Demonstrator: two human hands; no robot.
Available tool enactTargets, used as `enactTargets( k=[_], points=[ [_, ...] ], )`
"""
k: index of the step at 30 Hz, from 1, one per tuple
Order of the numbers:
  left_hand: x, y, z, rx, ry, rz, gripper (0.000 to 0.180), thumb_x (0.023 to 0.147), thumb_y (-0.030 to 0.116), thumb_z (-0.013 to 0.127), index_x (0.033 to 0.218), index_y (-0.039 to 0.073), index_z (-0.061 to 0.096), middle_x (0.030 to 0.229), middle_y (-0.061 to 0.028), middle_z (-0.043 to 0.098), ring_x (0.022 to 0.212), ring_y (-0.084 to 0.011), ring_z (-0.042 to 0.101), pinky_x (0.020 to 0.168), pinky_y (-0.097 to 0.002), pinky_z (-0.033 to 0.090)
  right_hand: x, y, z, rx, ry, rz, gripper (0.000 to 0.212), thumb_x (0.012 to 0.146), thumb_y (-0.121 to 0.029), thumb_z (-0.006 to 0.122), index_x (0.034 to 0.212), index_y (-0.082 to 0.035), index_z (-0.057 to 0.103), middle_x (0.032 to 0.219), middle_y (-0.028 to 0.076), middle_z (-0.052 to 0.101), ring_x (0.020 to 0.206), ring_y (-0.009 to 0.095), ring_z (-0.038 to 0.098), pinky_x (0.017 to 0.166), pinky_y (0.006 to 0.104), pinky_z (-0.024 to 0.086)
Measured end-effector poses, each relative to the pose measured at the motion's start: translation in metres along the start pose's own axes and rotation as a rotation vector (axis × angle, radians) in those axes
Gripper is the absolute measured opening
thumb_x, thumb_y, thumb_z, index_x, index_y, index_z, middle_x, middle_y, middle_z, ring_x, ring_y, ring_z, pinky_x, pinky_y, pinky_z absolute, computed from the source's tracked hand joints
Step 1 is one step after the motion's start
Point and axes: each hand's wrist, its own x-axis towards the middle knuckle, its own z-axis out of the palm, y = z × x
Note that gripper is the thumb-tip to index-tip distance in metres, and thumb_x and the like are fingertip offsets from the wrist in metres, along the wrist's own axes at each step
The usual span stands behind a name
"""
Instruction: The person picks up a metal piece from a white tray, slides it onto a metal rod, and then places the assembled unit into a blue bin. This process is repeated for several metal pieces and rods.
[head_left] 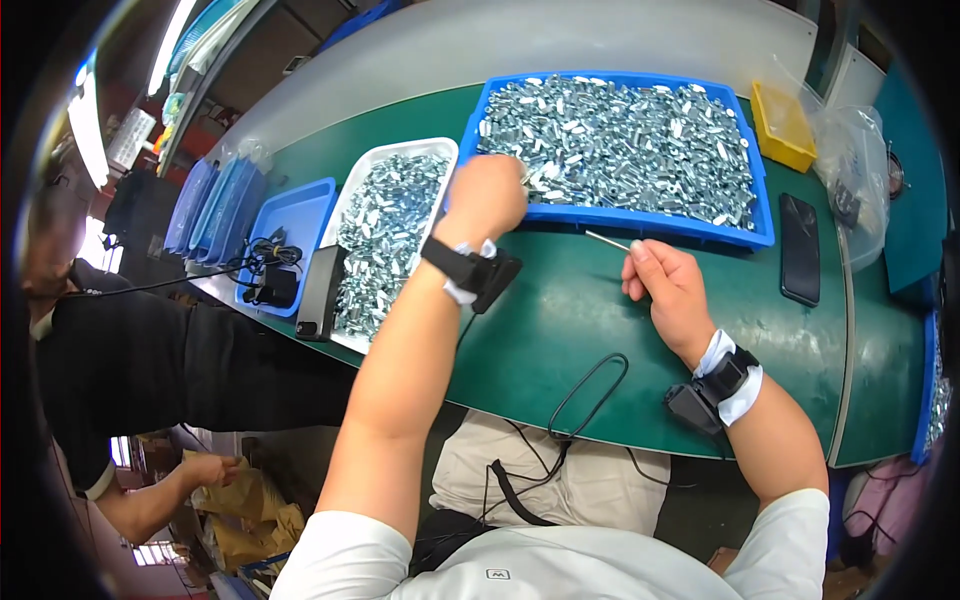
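From the head view, the left hand (487,197) reaches forward over the near rim of the blue bin (640,219), fingers curled down into the small silvery metal parts (620,135); whether it grips any cannot be told. The right hand (668,288) hovers above the green surface (560,320), pinching a thin metal pin (606,239). A white tray (352,338) of similar parts lies left. A person in black stands beside the surface.

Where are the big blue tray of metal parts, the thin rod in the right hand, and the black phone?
Blue tray (640,222): head view, on its bare front wall.
Thin metal rod (606,240): head view, mid-shaft, left of the right hand (672,290).
Black phone (800,250): head view, middle of its dark screen.
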Motion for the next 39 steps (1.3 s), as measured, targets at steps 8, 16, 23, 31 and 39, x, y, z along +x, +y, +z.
enactTargets(
  k=[8, 16, 23, 31, 39],
  points=[
    [-0.008, -0.008, 0.025, -0.322, 0.374, 0.052, 0.011, 0.074, 0.004, 0.069, 0.085, 0.003, 0.071, 0.077, -0.0194, 0.066, 0.076, -0.0389, 0.065, 0.071, -0.0415, 0.052, -0.004, 0.006, 0.0, -0.087, 0.047, -0.004, 0.036, 0.1, -0.031, 0.048, 0.077, -0.005, 0.056, 0.064, 0.0, 0.051, 0.062, 0.008, 0.048, 0.06, 0.0224, 0.037],
    [-0.076, 0.051, 0.008, -1.491, -0.052, -0.152, 0.014, 0.089, 0.012, 0.066, 0.087, 0.001, 0.057, 0.075, -0.0047, 0.064, 0.065, -0.013, 0.064, 0.055, -0.0259, 0.05, -0.002, 0.007, 0.002, -0.027, 0.061, -0.028, 0.036, 0.102, -0.027, 0.046, 0.075, -0.004, 0.054, 0.067, 0.0, 0.051, 0.061, 0.007, 0.045, 0.057, 0.0212, 0.033],
    [-0.075, 0.041, 0.017, -1.815, -0.081, -0.001, 0.008, 0.087, 0.004, 0.065, 0.09, -0.001, 0.06, 0.077, -0.0074, 0.065, 0.072, -0.0147, 0.066, 0.063, -0.0259, 0.053, -0.003, 0.003, 0.002, -0.12, 0.033, 0.012, 0.034, 0.102, -0.026, 0.046, 0.076, -0.005, 0.05, 0.066, 0.0, 0.044, 0.064, 0.009, 0.042, 0.062, 0.023, 0.035],
    [-0.08, 0.032, 0.009, -1.578, -0.015, 0.044, 0.006, 0.083, -0.003, 0.063, 0.088, -0.002, 0.066, 0.079, -0.0098, 0.067, 0.073, -0.0148, 0.066, 0.065, -0.0282, 0.053, 0.0, 0.01, 0.001, -0.038, 0.083, -0.025, 0.035, 0.103, -0.025, 0.045, 0.076, -0.004, 0.05, 0.067, 0.0, 0.044, 0.065, 0.008, 0.041, 0.062, 0.0218, 0.034],
    [-0.083, 0.034, 0.014, -1.443, 0.038, 0.079, 0.005, 0.081, -0.001, 0.064, 0.086, -0.002, 0.067, 0.077, -0.0104, 0.068, 0.071, -0.0146, 0.066, 0.063, -0.0289, 0.052, -0.001, 0.01, -0.001, -0.134, -0.002, -0.022, 0.032, 0.103, -0.024, 0.046, 0.078, -0.005, 0.05, 0.069, -0.001, 0.045, 0.065, 0.008, 0.04, 0.062, 0.0214, 0.033]
  ],
)
